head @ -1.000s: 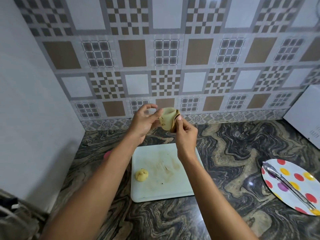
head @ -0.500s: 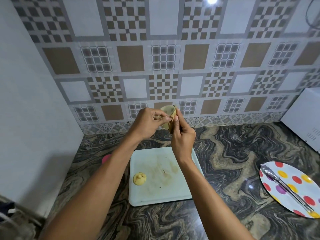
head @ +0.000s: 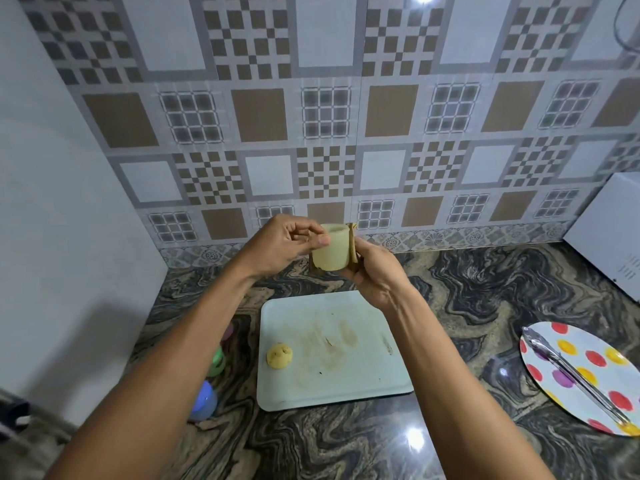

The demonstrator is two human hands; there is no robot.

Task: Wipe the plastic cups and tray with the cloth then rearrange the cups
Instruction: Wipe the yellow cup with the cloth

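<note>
Left hand (head: 281,247), right hand (head: 374,274) round cup (head: 330,251)

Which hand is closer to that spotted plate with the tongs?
Right. The right hand holds the cloth against the cup, left of the spotted plate; the left hand grips the cup farther left.

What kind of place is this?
Probably a home kitchen: a patterned tile backsplash behind a marbled stone counter, a spotted plate with tongs on it, and a white appliance, maybe a microwave, at the right edge.
</note>
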